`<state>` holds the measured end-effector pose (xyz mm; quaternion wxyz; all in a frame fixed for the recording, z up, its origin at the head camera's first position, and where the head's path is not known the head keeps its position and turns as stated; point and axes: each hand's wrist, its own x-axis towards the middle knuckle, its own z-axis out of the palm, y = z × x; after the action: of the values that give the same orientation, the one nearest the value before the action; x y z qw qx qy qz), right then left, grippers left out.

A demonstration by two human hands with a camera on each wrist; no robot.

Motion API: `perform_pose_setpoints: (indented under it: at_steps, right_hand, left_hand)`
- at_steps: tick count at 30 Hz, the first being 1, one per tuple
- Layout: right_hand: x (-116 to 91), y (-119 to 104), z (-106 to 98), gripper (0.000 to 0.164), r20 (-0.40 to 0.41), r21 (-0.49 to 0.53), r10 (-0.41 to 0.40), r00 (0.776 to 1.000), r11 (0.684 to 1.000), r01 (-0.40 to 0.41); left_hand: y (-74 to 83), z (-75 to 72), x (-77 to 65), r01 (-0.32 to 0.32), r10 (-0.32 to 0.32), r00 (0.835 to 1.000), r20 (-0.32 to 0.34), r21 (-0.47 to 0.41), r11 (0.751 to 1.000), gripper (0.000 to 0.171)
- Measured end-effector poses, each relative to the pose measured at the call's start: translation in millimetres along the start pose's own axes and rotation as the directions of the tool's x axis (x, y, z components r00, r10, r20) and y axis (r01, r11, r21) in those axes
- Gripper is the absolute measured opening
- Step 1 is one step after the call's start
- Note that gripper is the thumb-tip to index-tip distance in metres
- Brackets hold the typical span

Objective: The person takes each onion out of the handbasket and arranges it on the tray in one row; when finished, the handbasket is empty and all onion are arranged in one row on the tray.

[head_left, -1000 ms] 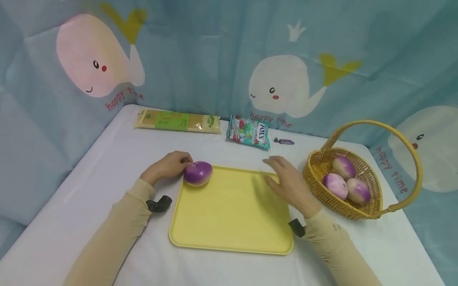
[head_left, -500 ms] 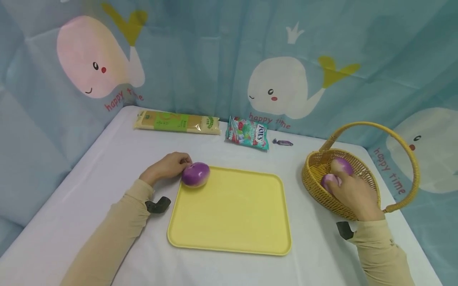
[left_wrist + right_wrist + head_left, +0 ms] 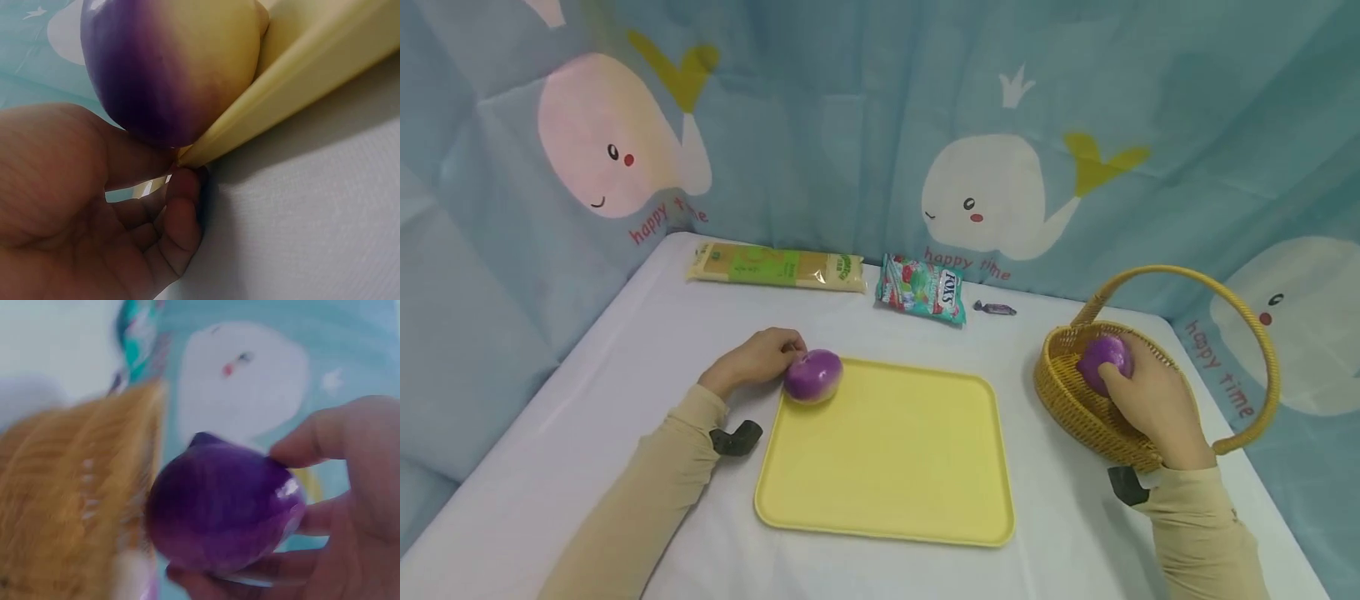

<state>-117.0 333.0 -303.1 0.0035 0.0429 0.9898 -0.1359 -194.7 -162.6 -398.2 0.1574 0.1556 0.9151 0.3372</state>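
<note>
At the far left corner of the yellow tray (image 3: 887, 458), my left hand (image 3: 758, 360) pinches the rim between thumb and fingers. A purple-and-cream turnip (image 3: 814, 376) rests on that same corner, right beside the thumb in the left wrist view. Over on the right, my right hand (image 3: 1157, 402) grips another purple turnip (image 3: 225, 506) at the wicker basket (image 3: 1078, 421). The fingers (image 3: 312, 440) wrap its sides, and a pointed tip shows on it. The hand covers much of the basket's inside in the head view.
Along the back of the white table lie a long noodle packet (image 3: 775, 267), a teal candy bag (image 3: 921, 289) and a small wrapped candy (image 3: 995, 308). The basket's tall handle (image 3: 1262, 350) arches up at the right. A whale-print curtain (image 3: 820, 167) hangs behind.
My right hand has moved from over the tray to the basket and taken hold of a turnip there, turning its purple end into view. My left hand stays at the tray corner.
</note>
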Motion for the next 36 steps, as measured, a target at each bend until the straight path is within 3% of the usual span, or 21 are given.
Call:
perform_pose_setpoints:
  at_steps: [4,8,11,15,19,24,26,30,36]
  right_hand:
    - [-8.5,-27.8,-6.5,0.06,-0.067,0.139,-0.084,0.994,0.986,0.093]
    - [-12.5,-55.4,4.8,0.059,-0.099,0.171,-0.226,0.969,0.955,0.24]
    - [-12.1,-71.3,25.2,0.06,-0.124,0.154,-0.393,0.911,0.9,0.409]
    - [-12.3,-89.1,56.8,0.061,-0.063,0.125,-0.554,0.83,0.821,0.558]
    - [-13.7,-101.3,81.9,0.061,-0.004,0.097,-0.627,0.779,0.775,0.625]
    - [-14.0,-109.5,101.2,0.06,-0.034,0.013,-0.696,0.717,0.718,0.696]
    - [-14.2,-112.0,104.6,0.057,-0.064,-0.019,-0.704,0.707,0.709,0.705]
    - [-13.2,-119.2,105.8,0.05,-0.107,-0.04,-0.696,0.71,0.717,0.696]
    - [-4.1,-133.0,109.0,0.056,-0.06,0.005,-0.657,0.752,0.753,0.658]
  left_hand:
    - [-0.3,0.9,3.8,0.014,-0.014,1.0,0.007,0.015,1.0,0.019]
    - [-3.2,3.1,5.2,0.025,-0.025,1.0,0.015,0.008,1.0,0.02]
    - [-4.3,3.9,4.5,0.035,-0.035,0.999,0.013,0.007,0.999,0.02]
    - [-4.9,4.4,4.7,0.038,-0.038,0.999,0.008,0.008,0.999,0.02]
    - [-2.9,4.2,4.8,0.028,-0.028,1.0,0.003,0.007,1.0,0.019]
    - [-2.0,4.1,4.3,0.017,-0.017,1.0,0.0,0.01,1.0,0.019]
    - [-1.8,4.0,4.0,0.015,-0.015,1.0,-0.001,0.009,1.0,0.019]
    - [0.3,3.0,2.8,0.014,-0.014,1.0,-0.004,0.005,1.0,0.019]
    - [1.0,2.4,2.1,0.022,-0.022,1.0,-0.003,-0.002,1.0,0.018]
